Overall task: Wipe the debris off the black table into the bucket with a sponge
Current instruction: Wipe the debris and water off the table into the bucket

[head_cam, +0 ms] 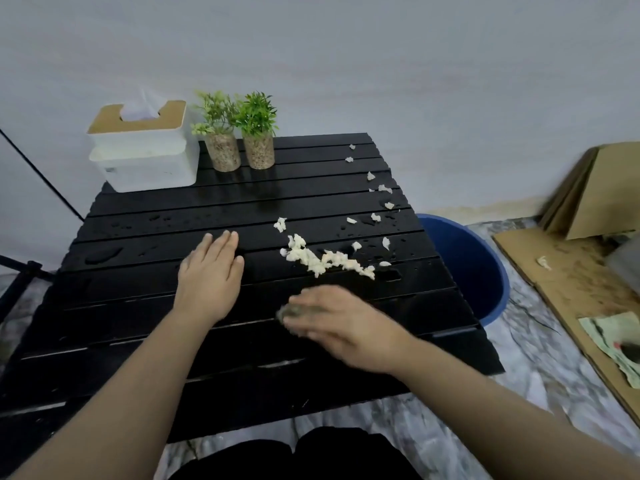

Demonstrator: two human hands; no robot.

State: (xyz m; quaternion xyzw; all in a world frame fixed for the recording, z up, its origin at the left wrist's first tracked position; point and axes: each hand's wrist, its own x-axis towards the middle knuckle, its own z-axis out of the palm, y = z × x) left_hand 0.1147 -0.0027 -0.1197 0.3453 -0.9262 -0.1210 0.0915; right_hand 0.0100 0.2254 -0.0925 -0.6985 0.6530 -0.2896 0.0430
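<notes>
The black slatted table is wet, beaded with water drops. Pale crumbly debris lies heaped right of its middle, with loose bits trailing along the right edge toward the far corner. A blue bucket stands on the floor just beside that edge. The greenish sponge, blurred, lies flat on the table near the heap.

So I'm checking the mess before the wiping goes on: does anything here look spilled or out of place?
Yes. Pale debris is heaped mid-table and trails toward the far right edge of the black table, with water drops among it. One scrap lies on the cardboard beyond the bucket.
</notes>
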